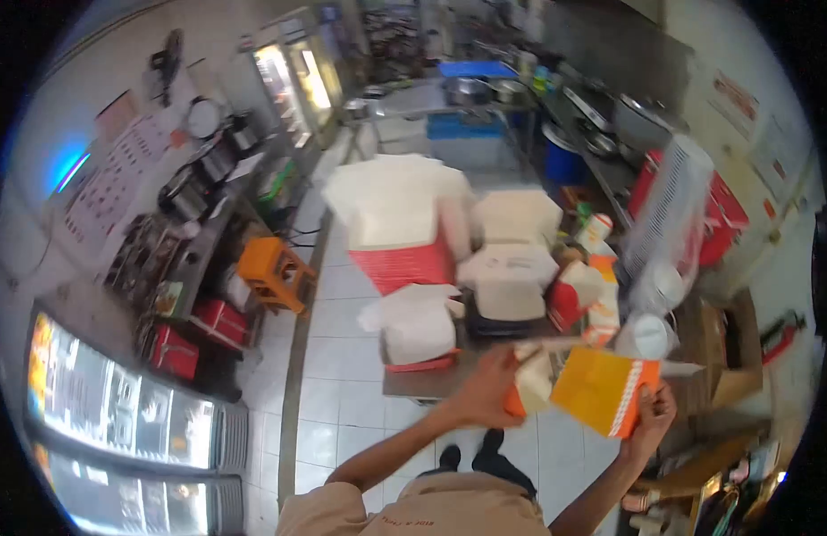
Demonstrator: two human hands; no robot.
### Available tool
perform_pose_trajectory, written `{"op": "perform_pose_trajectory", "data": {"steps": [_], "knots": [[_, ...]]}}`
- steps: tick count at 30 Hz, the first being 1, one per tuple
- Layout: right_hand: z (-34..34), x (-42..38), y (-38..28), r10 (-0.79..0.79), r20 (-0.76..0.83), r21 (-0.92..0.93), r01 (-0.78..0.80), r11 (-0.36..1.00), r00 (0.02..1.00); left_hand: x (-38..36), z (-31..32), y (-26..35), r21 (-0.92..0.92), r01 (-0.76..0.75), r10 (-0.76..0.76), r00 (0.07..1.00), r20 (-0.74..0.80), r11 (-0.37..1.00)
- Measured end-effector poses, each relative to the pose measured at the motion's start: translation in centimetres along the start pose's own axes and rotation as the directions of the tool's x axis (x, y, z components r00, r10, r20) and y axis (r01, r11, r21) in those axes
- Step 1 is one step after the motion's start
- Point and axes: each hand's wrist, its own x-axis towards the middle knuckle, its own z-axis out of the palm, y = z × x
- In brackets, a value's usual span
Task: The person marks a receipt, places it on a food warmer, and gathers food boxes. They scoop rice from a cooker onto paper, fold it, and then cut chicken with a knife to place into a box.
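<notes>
Far left, orange stool (275, 272) on the tiled floor. Next, on the desk (418, 384), a tall stack of white-and-red boxes (400, 255); in front of it, a smaller box (420, 332) with a pale lid and red base. Left hand (491, 391): fingers curled, gripping an orange-and-cream carton (533, 380) by its left side, over the near edge of the desk. Just right of it, a yellow-and-orange carton (592, 384), tilted, held in the air; right hand (654, 416) pinches its right edge. White cup (648, 336) behind; tall sleeved cup stack (671, 201) beyond.
</notes>
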Motion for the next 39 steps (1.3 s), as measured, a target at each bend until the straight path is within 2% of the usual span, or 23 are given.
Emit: {"op": "perform_pose_trajectory", "data": {"steps": [1,2,4,5,6,8,10,12,14,16,18,21,22,23,24,25,27,28,31,33,35,37,39], "knots": [[-2.3,0.6,-0.6,-0.048,-0.021,0.008,0.048,0.999,0.999,1.0,-0.2,-1.7,-0.056,-0.158,0.149,0.980,-0.133,0.986],[-4.2,1.1,-1.4,-0.102,-0.043,0.011,0.102,0.995,0.994,2.4,-1.9,-1.3,-0.068,-0.075,0.065,0.987,-0.147,0.995],[-6.9,2.2,-1.9,-0.111,-0.158,-0.046,0.105,0.993,0.981,6.7,-3.8,-2.2,-0.252,-0.256,0.130,0.895,-0.426,0.933],[-8.0,3.0,-1.7,-0.121,-0.194,-0.064,0.111,0.992,0.973,9.2,-5.6,-3.0,-0.092,-0.258,0.177,0.842,-0.510,0.962],[-9.5,3.4,-1.2,-0.107,-0.207,-0.079,0.093,0.993,0.972,12.8,-7.7,-4.3,0.064,-0.379,0.344,0.741,-0.577,0.923],[-12.1,4.3,0.3,-0.072,-0.211,-0.095,0.053,0.994,0.975,18.5,-11.7,-2.3,0.288,-0.190,0.331,0.737,-0.590,0.938],[-12.4,4.4,1.1,-0.044,-0.251,-0.065,0.029,0.997,0.967,24.3,-12.8,-7.0,0.261,-0.204,0.328,0.690,-0.645,0.943],[-12.4,4.5,1.9,0.002,-0.292,-0.062,-0.021,0.998,0.956,27.9,-11.6,-12.7,0.078,-0.129,0.149,0.751,-0.643,0.989],[-14.6,4.2,3.6,0.007,-0.284,-0.086,-0.033,0.996,0.959,29.9,-10.3,-16.8,0.051,-0.104,0.113,0.775,-0.622,0.993],[-15.4,3.5,4.0,0.009,-0.305,-0.082,-0.036,0.996,0.952,29.2,-8.6,-19.5,0.164,-0.129,0.202,0.777,-0.596,0.978],[-15.4,2.8,3.0,0.001,-0.339,-0.063,-0.024,0.998,0.941,28.2,-7.6,-20.5,0.117,-0.110,0.154,0.845,-0.512,0.987],[-16.7,1.2,2.7,-0.007,-0.422,-0.142,-0.058,0.988,0.907,28.4,-5.9,-26.0,-0.015,-0.006,0.000,0.929,-0.371,1.000],[-16.7,0.4,2.3,-0.011,-0.480,-0.169,-0.080,0.982,0.877,28.1,-5.8,-26.0,-0.047,0.213,-0.218,0.935,-0.280,0.976],[-16.2,-0.4,1.3,0.002,-0.481,-0.219,-0.122,0.968,0.877,26.9,-5.7,-27.6,0.205,0.044,0.019,0.955,-0.297,0.978],[-15.1,-0.9,0.2,0.010,-0.550,-0.194,-0.140,0.971,0.835,27.2,-4.3,-34.2,0.262,0.013,0.074,0.944,-0.322,0.965],[-17.2,-4.2,0.8,-0.011,-0.560,-0.337,-0.215,0.917,0.828,31.0,-1.3,-30.2,0.239,-0.103,0.172,0.943,-0.286,0.966],[-18.0,-6.8,1.1,-0.019,-0.590,-0.387,-0.263,0.884,0.807,29.5,-0.5,-25.1,0.210,-0.154,0.228,0.890,-0.395,0.966],[-18.9,-8.6,0.9,0.041,-0.612,-0.447,-0.388,0.806,0.790,28.8,0.8,-21.3,0.185,-0.188,0.254,0.850,-0.462,0.965],[-20.7,-13.7,0.9,-0.004,-0.651,-0.578,-0.492,0.651,0.759,24.9,7.4,-11.2,-0.053,-0.274,0.215,0.846,-0.489,0.960],[-23.9,-17.3,2.0,-0.021,-0.678,-0.621,-0.557,0.551,0.735,20.3,13.2,-5.8,-0.285,-0.268,0.167,0.928,-0.333,0.920],[-27.8,-21.9,2.4,-0.098,-0.746,-0.623,-0.639,0.451,0.658,15.8,19.3,-1.4,-0.484,-0.139,0.123,0.990,-0.065,0.864],[-32.9,-26.0,3.1,-0.090,-0.833,-0.537,-0.758,0.370,0.546,12.7,24.9,3.4,-0.585,-0.015,0.162,0.967,0.199,0.811],[-39.3,-29.2,4.0,-0.075,-0.884,-0.463,-0.839,0.285,0.462,10.5,30.0,9.0,-0.639,0.065,0.230,0.901,0.367,0.766]]}}
